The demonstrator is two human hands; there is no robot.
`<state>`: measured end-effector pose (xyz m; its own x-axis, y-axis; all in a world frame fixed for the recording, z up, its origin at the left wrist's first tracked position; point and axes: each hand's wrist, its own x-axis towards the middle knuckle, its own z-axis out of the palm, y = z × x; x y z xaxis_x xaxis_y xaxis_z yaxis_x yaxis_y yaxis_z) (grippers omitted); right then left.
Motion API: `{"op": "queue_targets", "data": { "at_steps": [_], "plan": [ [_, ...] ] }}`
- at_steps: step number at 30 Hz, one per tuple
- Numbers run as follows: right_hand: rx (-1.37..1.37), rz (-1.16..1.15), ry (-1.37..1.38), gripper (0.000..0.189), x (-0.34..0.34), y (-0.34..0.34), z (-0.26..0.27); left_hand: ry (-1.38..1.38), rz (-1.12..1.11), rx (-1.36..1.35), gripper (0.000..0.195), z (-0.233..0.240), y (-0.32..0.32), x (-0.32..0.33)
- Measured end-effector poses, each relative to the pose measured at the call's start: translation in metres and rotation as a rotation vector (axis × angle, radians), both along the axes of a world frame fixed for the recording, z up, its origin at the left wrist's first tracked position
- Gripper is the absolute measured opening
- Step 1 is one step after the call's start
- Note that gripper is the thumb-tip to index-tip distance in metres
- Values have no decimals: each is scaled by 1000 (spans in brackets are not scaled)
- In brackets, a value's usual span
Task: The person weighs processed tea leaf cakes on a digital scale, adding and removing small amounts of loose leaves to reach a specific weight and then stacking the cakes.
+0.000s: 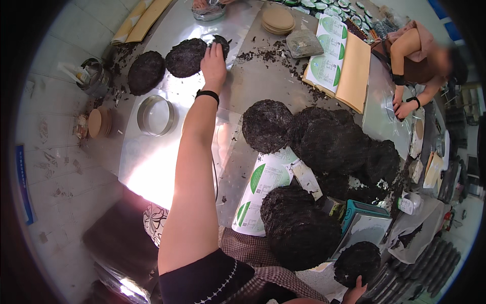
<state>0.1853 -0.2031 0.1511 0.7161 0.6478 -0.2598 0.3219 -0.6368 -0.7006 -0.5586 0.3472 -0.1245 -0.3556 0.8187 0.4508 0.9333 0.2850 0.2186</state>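
Observation:
My left hand [213, 66] reaches to the far side of the table, its fingers over a small blackish disc [224, 45] that looks like dried seaweed; whether they grip it is hidden. Just left of it lie two larger round seaweed cakes, a nearer-middle cake [186, 57] and an outer cake [146, 73]. Down at the lower right, my right hand [355, 292] holds another round cake [357, 262] by its edge. Beside that, a thick stack of cakes [300, 228] stands at the table's near edge. An open metal ring [155, 115] rests on the clear plastic sheet [133, 152].
Heaped cakes [326, 138] cover the table's middle right, near printed label sheets [262, 190] and a teal-edged scale [366, 216]. A grey block [304, 43] and round boards [278, 19] lie farther back. A co-worker [417, 64] handles clear plastic at right; another person's hands [201, 3] show at top.

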Motion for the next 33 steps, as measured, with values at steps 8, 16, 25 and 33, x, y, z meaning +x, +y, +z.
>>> {"op": "queue_targets", "data": {
  "at_steps": [8,16,25,33],
  "plan": [
    [20,64,45,51,18,2,-12,-175,-45,-180,83,31,-43,-15],
    [210,-141,346,50,16,-14,17,-639,-1567,-150,75,228,-302,265],
    [378,-221,551,50,82,-7,7,-172,-1269,-607,125,254,-411,361],
    [564,311,-113,42,116,26,-2,-62,-1005,-564,120,247,-462,401]
  ]
}}
